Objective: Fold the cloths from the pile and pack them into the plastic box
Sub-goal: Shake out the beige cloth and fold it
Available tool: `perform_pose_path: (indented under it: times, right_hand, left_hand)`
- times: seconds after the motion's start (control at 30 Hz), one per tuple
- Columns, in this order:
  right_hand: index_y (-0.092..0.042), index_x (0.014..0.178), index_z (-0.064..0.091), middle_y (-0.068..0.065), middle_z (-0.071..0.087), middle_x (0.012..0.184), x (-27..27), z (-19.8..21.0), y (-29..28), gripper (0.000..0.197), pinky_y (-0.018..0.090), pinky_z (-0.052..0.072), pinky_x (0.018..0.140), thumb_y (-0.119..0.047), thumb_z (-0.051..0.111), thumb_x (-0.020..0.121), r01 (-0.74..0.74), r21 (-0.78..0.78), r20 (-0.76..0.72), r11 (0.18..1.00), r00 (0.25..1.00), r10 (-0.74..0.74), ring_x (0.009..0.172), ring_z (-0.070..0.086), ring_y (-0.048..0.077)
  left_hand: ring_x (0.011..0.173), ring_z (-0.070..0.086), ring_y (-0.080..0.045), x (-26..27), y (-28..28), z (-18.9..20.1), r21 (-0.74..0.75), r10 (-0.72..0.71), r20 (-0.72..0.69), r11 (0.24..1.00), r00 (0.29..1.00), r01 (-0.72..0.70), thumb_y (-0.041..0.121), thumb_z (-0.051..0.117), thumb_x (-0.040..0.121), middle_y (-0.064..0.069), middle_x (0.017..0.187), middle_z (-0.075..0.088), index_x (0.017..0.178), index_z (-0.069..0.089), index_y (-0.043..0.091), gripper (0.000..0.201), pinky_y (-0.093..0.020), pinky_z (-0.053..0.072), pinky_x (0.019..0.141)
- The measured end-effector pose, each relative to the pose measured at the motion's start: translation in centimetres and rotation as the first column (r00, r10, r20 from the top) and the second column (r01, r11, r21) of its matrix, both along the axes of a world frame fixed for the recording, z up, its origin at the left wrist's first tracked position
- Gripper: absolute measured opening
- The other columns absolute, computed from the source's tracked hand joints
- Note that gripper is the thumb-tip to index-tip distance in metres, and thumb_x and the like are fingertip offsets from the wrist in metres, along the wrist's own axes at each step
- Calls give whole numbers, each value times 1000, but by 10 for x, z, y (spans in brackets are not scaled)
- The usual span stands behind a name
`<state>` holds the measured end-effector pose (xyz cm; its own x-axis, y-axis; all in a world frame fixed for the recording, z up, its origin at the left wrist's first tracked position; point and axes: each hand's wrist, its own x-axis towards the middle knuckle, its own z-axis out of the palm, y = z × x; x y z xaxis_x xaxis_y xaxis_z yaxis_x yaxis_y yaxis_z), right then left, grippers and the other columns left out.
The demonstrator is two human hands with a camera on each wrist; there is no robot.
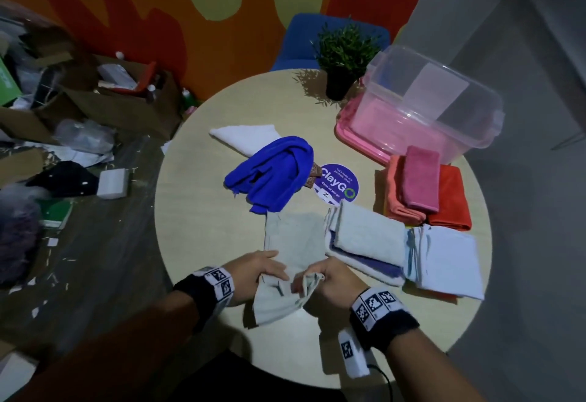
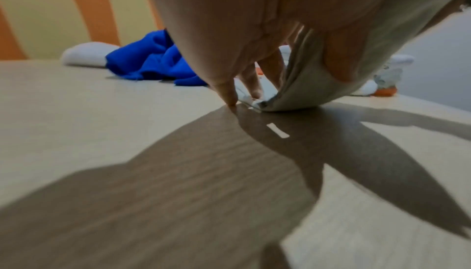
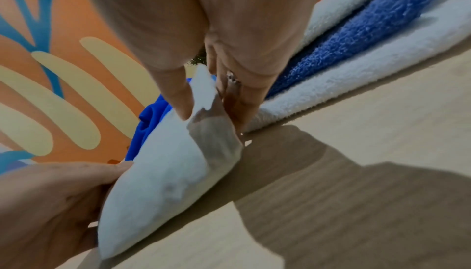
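A pale grey cloth (image 1: 295, 240) lies flat on the round table (image 1: 196, 211), its near edge lifted and bunched. My left hand (image 1: 264, 271) grips that edge, thumb over the fabric (image 2: 305, 84) while other fingertips (image 2: 230, 100) touch the tabletop. My right hand (image 1: 317, 278) pinches the same cloth (image 3: 165, 172) between thumb and fingers (image 3: 241, 112). Beyond lie a crumpled blue cloth (image 1: 272, 173) and a white cloth (image 1: 244, 138). The clear plastic box (image 1: 437, 103) stands at the far right on a pink lid (image 1: 348, 129).
Folded stacks sit to the right: grey, blue and white towels (image 1: 364, 243), a white pile (image 1: 447, 259), orange and pink cloths (image 1: 421, 192). A potted plant (image 1: 342, 62) and a round sticker (image 1: 339, 183) are farther back. Cartons and clutter cover the floor at left.
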<state>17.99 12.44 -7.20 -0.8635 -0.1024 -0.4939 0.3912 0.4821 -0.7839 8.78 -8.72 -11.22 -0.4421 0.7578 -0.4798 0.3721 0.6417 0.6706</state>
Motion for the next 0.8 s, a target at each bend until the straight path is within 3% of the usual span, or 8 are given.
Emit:
perform_pose_path:
  times: [0.1,0.17,0.23,0.33,0.47,0.57,0.67,0.8]
  right_hand:
    - [-21,97,74,0,76,94,-8,-5,9,18,44,58,82,-24,65,81,240,-39,-21,970,970,-241,93,71,26]
    - [-17,118,63,-3,70,111,-17,-8,15,32,31,51,87,-18,68,87,413,-5,-32,911,910,-413,106,65,21]
    - [-15,130,52,-2,64,119,-19,-15,15,56,32,49,92,-22,76,80,464,33,-24,885,886,-463,110,62,19]
    - [-25,137,39,-4,62,117,-16,-15,7,74,27,53,85,-16,77,74,486,80,-59,870,874,-483,102,62,14]
    - [-33,134,39,-12,64,108,-15,-10,0,69,14,51,68,-1,70,82,581,30,-166,813,805,-569,83,65,3]
    - [-31,123,50,-11,63,110,-23,-2,-5,50,15,51,77,-2,68,86,594,47,-218,803,791,-572,89,65,7]
    - [-28,112,62,-6,61,119,-37,-4,-7,32,22,50,91,-4,64,91,519,148,-217,842,847,-484,91,60,9]
    - [-28,111,68,0,67,117,-48,-12,-9,33,22,50,89,-2,60,92,417,210,-185,885,905,-382,94,64,12]
  left_hand:
    - [131,49,-13,-3,1,-6,-88,120,32,989,992,-117,17,55,96,7,143,52,135,60,24,40,-22,34,111]
    - [104,63,-15,-8,3,-8,-102,277,99,958,956,-268,44,56,94,7,114,68,121,65,23,35,-27,47,95]
    - [91,65,-16,-14,6,-14,-40,430,146,902,891,-429,65,47,90,6,99,70,104,64,22,48,-36,51,90]
    - [81,56,-26,-21,16,-10,-46,542,86,841,836,-540,40,42,103,-4,86,60,79,50,15,36,-32,40,74]
    - [81,50,-29,-27,26,-2,-68,627,51,779,777,-624,22,35,105,-15,85,54,73,45,9,35,-32,33,69]
    - [74,48,-29,-30,25,-1,-84,707,58,707,705,-702,17,40,99,-13,74,51,64,43,10,36,-32,33,64]
    - [65,53,-32,-27,22,2,-162,782,46,620,622,-768,24,49,91,-8,62,49,59,46,8,37,-33,40,57]
    - [59,53,-24,-20,17,8,-248,825,51,556,563,-793,30,55,88,-7,65,54,65,49,9,32,-26,39,52]
